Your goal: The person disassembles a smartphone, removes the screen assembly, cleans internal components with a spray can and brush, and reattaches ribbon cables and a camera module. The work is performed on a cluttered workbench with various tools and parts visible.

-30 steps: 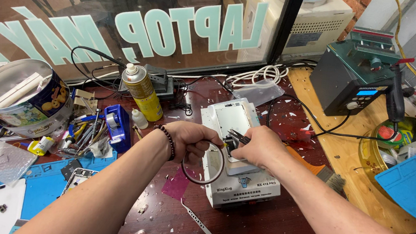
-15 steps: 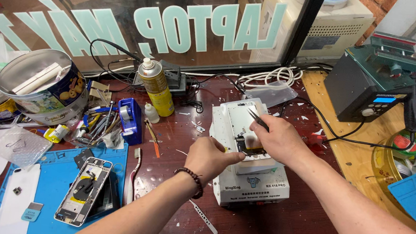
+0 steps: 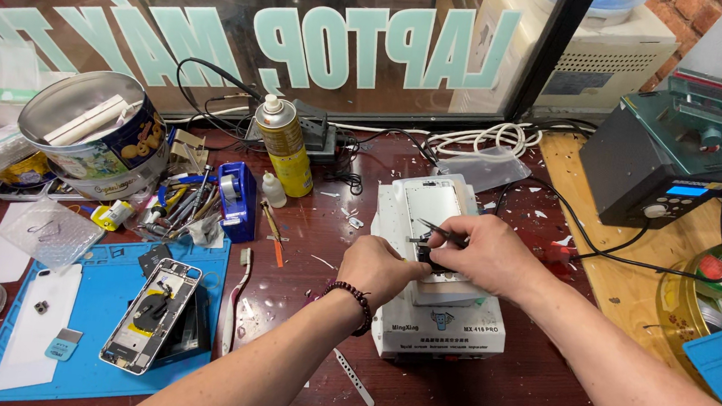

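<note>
Right hand [image 3: 494, 258] pinches tweezers [image 3: 443, 232]; left hand [image 3: 383, 270], curled at 9 o'clock, steadies screen [image 3: 432, 207]. Slip could scratch glass.

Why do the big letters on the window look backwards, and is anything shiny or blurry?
In the head view the window letters read mirrored because they are seen from behind the glass; the glass is dim with faint reflections; the wet-looking red table glints with small bright spots; the left hand and right hand look sharp, not blurred; the edges bend slightly, as with a wide lens.
</note>
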Demonstrator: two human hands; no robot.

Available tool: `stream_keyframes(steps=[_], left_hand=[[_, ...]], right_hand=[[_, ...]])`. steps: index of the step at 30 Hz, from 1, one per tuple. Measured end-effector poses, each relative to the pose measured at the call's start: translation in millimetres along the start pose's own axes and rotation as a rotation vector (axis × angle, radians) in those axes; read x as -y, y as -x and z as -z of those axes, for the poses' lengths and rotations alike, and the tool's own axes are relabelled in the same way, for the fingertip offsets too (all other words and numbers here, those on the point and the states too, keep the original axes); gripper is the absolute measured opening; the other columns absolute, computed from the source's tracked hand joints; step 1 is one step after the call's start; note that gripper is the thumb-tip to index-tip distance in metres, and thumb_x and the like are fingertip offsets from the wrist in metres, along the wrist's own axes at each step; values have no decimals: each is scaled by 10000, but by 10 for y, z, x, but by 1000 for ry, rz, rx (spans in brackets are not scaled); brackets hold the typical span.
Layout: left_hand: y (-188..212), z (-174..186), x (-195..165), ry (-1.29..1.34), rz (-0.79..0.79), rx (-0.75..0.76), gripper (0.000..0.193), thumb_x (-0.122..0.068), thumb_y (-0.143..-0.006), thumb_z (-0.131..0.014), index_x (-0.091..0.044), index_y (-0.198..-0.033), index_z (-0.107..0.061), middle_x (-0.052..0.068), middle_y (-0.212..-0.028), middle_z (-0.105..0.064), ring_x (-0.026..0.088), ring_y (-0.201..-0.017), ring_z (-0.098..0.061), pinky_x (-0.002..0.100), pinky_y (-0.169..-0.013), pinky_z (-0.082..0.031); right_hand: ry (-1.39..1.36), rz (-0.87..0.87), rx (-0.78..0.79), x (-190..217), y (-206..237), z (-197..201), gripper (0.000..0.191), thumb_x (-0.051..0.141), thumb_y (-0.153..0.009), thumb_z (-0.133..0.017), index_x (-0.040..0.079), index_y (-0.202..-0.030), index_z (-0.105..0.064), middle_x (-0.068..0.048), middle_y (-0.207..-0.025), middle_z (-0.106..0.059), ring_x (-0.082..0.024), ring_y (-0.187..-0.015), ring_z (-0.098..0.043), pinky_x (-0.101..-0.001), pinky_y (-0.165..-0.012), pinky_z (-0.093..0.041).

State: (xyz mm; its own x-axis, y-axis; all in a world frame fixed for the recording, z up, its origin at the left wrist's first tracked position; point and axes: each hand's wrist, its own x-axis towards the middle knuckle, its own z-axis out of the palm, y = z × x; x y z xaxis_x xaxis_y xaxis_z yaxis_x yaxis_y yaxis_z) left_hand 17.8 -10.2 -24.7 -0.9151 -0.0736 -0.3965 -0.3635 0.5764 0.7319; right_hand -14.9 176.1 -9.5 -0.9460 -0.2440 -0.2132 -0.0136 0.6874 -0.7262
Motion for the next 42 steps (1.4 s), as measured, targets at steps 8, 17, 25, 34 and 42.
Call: stream_keyframes(steps=[8, 17, 25, 34, 42], left_hand=[[3, -46, -83, 87, 101, 19, 442, -288, -667, -897, 30, -944, -765, 184, -952, -785, 235, -849, -775, 365, -768, -612], [28, -25, -29, 279, 122, 58, 270, -131, -735, -771, 77, -905, -743, 128, -777, -725, 166, -607, -630, 330, -531, -489], [210, 451, 150, 545, 112, 249, 170, -5, -806, -692, 11, -973, -718, 97, -701, -695, 120, -433, -523, 293, -384, -400], [322, 510, 91, 602, 114, 260, 171, -88, -921, -636, 55, -1002, -680, 122, -745, -726, 118, -431, -524, 288, -373, -419], [340, 455, 133, 598, 145, 319, 170, -20, -902, -618, 9, -1066, -655, 118, -788, -724, 99, -483, -557, 265, -409, -436]], right_hand=[[21, 25, 53, -69, 54, 12, 181, 175, -751, -799, 74, -901, -797, -44, -756, -785, -114, -705, -704, -291, -693, -572], [70, -15, 17, 7, 131, -30, 189, 181, -689, -810, 52, -821, -767, -41, -722, -773, -130, -673, -718, -300, -676, -576], [-55, -59, -166, -84, 195, 121, 226, 267, -795, -788, 59, -884, -794, -55, -700, -735, -124, -650, -613, -319, -630, -513], [-112, -103, -239, -194, 326, 68, 258, 244, -832, -759, 21, -959, -787, -58, -746, -760, -115, -693, -646, -315, -670, -526], [-244, -149, -318, -303, 376, 106, 288, 269, -880, -731, 8, -998, -750, -67, -785, -744, -130, -686, -607, -330, -625, -498]])
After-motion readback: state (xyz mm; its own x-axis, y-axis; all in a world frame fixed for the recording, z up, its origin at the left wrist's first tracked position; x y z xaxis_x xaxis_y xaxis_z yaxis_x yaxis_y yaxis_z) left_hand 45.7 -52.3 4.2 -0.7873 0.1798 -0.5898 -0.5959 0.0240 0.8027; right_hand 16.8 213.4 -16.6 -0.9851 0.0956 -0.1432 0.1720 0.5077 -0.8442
